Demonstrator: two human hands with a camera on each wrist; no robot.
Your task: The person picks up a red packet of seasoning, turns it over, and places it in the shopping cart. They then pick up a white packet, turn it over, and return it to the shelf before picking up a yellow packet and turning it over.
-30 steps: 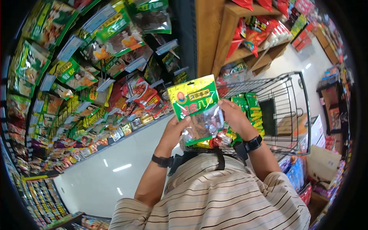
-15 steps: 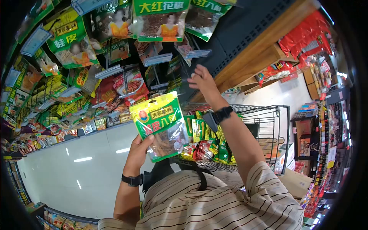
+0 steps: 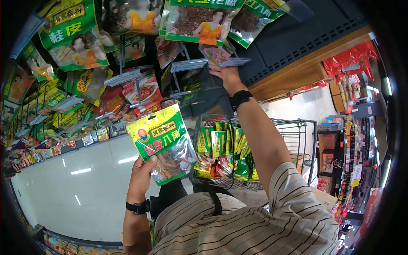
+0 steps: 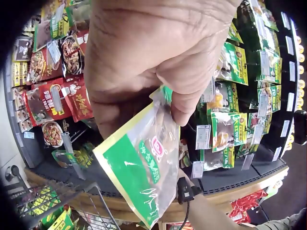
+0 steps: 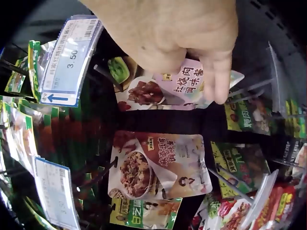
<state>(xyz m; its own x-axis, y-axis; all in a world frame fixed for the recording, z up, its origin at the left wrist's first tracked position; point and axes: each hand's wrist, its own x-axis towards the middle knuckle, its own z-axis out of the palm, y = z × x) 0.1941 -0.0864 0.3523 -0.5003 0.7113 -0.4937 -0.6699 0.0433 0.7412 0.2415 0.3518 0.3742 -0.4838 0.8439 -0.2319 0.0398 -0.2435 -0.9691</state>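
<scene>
My left hand (image 3: 140, 176) pinches the lower left side of a yellow-and-green spice packet (image 3: 159, 136) with a clear window showing brown bark pieces, thumb over its front. In the left wrist view the packet's green back (image 4: 139, 167) hangs below the left hand (image 4: 158, 52). My right hand (image 3: 229, 78) reaches up to the shelf, close under a price tag (image 3: 231, 62). In the right wrist view, the right hand's fingers (image 5: 219, 79) extend over the right part of a pink sauce packet (image 5: 184, 88) picturing braised meat. A brown-and-white sauce packet (image 5: 160, 165) hangs below it.
Green spice packets (image 3: 74, 38) hang on hooks along the dark shelf, with price-tag holders (image 3: 189, 64) jutting out. A wire shopping cart (image 3: 297, 127) holding several green and red packets (image 3: 225, 148) stands in front of me. A wooden shelf edge (image 3: 306, 61) runs at the right.
My right hand has let go of the spice packet and reached up to the shelf, under the price tag. My left hand keeps the packet. The view has shifted closer to the shelf.
</scene>
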